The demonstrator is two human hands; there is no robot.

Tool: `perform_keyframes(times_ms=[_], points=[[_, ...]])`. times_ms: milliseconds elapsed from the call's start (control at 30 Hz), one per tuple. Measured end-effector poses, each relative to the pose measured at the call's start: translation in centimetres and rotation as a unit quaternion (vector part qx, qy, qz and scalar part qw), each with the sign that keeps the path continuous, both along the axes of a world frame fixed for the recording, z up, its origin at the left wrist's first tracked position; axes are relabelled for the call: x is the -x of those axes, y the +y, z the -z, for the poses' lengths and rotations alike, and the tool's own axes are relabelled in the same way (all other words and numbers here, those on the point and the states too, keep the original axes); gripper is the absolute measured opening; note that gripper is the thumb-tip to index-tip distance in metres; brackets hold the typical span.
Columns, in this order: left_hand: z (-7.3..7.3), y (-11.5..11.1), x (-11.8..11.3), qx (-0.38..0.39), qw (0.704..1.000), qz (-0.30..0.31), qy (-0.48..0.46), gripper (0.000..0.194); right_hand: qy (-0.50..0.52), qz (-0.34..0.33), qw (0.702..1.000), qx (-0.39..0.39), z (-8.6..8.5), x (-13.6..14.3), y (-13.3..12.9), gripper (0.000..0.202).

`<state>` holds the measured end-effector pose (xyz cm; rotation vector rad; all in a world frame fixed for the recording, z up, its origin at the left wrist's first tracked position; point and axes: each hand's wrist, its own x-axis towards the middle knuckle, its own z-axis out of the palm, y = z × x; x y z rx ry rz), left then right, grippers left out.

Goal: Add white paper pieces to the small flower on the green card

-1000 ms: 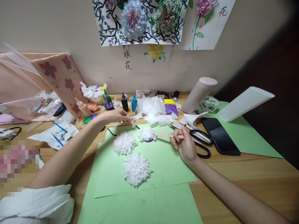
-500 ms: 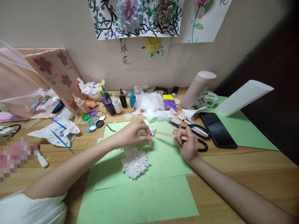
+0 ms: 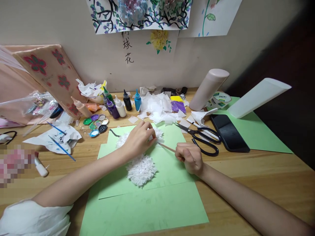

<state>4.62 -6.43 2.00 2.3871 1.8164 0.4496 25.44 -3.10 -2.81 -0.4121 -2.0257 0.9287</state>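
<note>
My right hand (image 3: pixel 190 158) is closed around a thin flat wooden stick (image 3: pixel 167 147), whose tip points left toward my left fingertips. My left hand (image 3: pixel 140 137) is closed in a pinch at the upper white paper flower (image 3: pixel 158 132), covering much of it; the small piece of white paper in its fingertips hardly shows now. Below the left wrist lies a second fluffy white paper flower (image 3: pixel 141 171). Both flowers rest on a green sheet (image 3: pixel 169 172), which overlaps another green sheet (image 3: pixel 147 211).
Black-handled scissors (image 3: pixel 204 139) and a phone (image 3: pixel 230 132) lie right of the sheets. Behind are loose white paper pieces (image 3: pixel 156 108), paint bottles (image 3: pixel 119 107) and two tall tubes. Paint pots (image 3: pixel 95 124) and a blue brush (image 3: pixel 61 148) on crumpled paper are at left.
My left fingers have moved from in front of the upper flower in against its edge. My right hand has turned and shifted slightly down with the stick. The camera view has shifted a little.
</note>
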Motion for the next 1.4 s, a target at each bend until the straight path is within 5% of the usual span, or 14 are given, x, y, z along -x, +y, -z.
perform_keyframes(times_ms=[233,500,833,1400], points=[[-0.1,0.1,-0.2,0.01,0.999,-0.038,0.009,0.016,-0.02,0.017,1.0,-0.003,-0.4,0.2,0.0,0.049],[0.2,0.8,2.4,0.081,0.979,-0.186,0.022,0.015,-0.034,0.05,0.998,0.017,-0.8,0.7,-0.1,0.049],[0.2,1.5,3.8,0.14,0.974,-0.178,0.002,0.015,-0.029,0.103,0.983,0.15,-0.1,0.9,0.1,0.048],[-0.5,2.1,4.0,0.114,0.979,-0.169,-0.017,0.011,0.045,0.088,0.989,0.11,0.0,0.4,-0.1,0.051]])
